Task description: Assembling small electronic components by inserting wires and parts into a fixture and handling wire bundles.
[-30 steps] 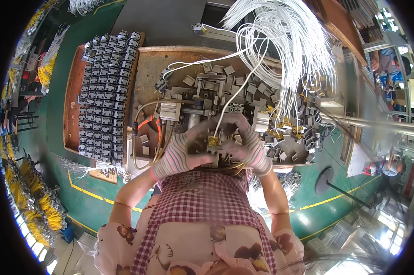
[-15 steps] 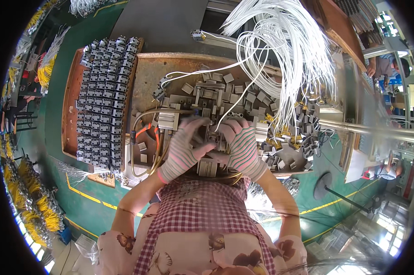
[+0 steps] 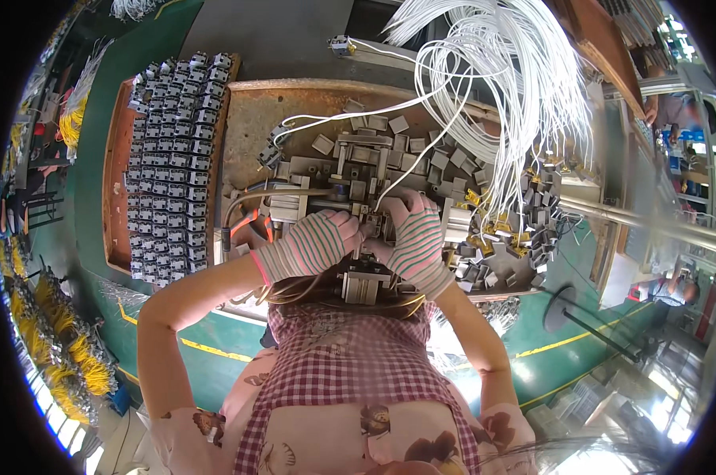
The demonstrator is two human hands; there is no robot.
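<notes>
Both hands, in striped knit gloves, meet at a metal clamping fixture (image 3: pixel 359 188) in the middle of the bench. My left hand (image 3: pixel 314 244) is closed, its fingers curled toward the fixture's centre; what they grip is hidden. My right hand (image 3: pixel 413 241) is closed too, thumb and bent fingers pressed together on the fixture's right side. A white cable (image 3: pixel 409 168) drops from above to that spot, and its end is lost beside the right fingers. Small grey metal housings (image 3: pixel 437 162) lie loose just beyond the hands. Below them sits a ribbed metal block (image 3: pixel 362 286).
At left, a wooden tray (image 3: pixel 117 198) carries rows of grey-black parts (image 3: pixel 168 174). A bundle of white cables (image 3: pixel 524 87) hangs over the right side, above brass-coloured ends (image 3: pixel 497 229). Hoses (image 3: pixel 243 198) curve left of the fixture. A fan (image 3: pixel 560 310) stands at right.
My left hand has swung in from beside the fixture, its fingers now curled at the centre and its elbow further out. My right hand stays at the fixture, fingers bent closer.
</notes>
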